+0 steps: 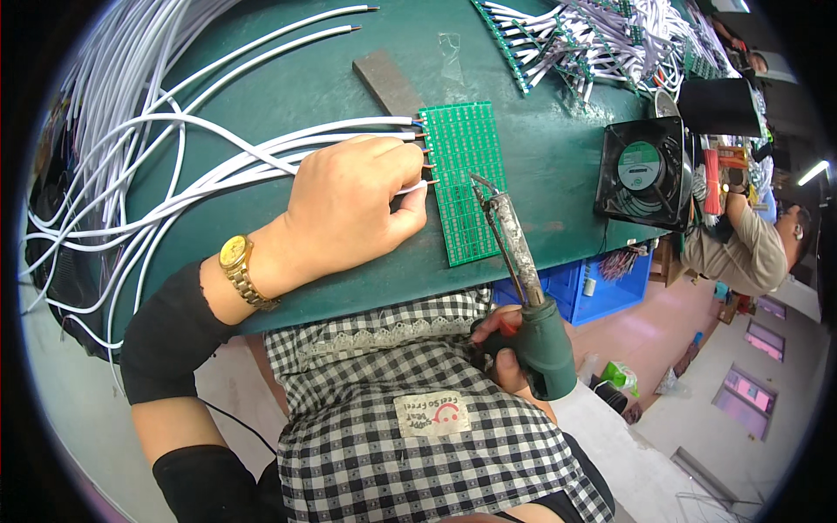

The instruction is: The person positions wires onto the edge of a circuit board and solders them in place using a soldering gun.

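Note:
My left hand (pixel 353 205), with a gold watch on the wrist, rests on the green table and pinches a white cable (pixel 413 186) against the left edge of a green circuit board panel (pixel 465 174). Several other white cables (pixel 261 148) run under the hand to the same edge. My right hand (pixel 506 349) grips the green handle of a soldering iron (pixel 523 270). Its tip hovers just above the middle of the panel, right of the cable ends.
A small black fan (pixel 643 172) stands at the table's right edge. A dark flat block (pixel 386 81) lies behind the panel. Bundles of white wires (pixel 96 157) cover the left side; wired boards (pixel 567 39) are piled at the back. Another person (pixel 750 244) sits at right beside a blue bin (pixel 584 288).

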{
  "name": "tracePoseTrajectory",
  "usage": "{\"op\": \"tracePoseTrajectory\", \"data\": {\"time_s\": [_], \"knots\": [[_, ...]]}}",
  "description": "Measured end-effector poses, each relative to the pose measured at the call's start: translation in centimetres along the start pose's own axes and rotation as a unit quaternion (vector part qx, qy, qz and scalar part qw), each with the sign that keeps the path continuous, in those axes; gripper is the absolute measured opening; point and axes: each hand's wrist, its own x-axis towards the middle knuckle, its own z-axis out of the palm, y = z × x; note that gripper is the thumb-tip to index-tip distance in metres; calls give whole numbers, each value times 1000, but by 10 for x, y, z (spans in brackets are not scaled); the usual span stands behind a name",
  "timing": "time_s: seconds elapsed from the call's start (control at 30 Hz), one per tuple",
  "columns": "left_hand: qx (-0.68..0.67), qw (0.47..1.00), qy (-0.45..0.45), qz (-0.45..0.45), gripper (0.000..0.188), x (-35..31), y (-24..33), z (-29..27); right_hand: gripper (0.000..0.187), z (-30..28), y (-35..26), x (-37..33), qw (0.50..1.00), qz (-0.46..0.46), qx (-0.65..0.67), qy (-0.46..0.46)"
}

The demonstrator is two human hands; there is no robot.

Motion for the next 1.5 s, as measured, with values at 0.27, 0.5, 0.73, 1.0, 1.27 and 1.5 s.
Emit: {"op": "tracePoseTrajectory", "data": {"time_s": [0.27, 0.5, 0.73, 1.0, 1.27, 1.5], "knots": [[0, 1000, 1, 3, 19, 0, -3, 0, 50, 6, -5, 7, 998, 5, 51, 32], [10, 1000, -11, 2, 17, -1, 0, -3, 53, 7, 13, 12, 988, -16, 144, 54], [124, 990, -72, -17, 16, 14, 14, -30, 49, 7, 22, 20, 965, -96, 216, 115], [295, 952, 22, -76, 17, 95, -115, -44, 51, 8, 15, 24, 970, -92, 207, 88], [1, 981, 189, -43, 12, 114, -92, -61, 46, 0, 43, 20, 975, -88, 198, 41], [188, 952, 57, 235, 12, 64, 10, -66, 34, 19, 5, 49, 946, -90, 303, 67]]}}
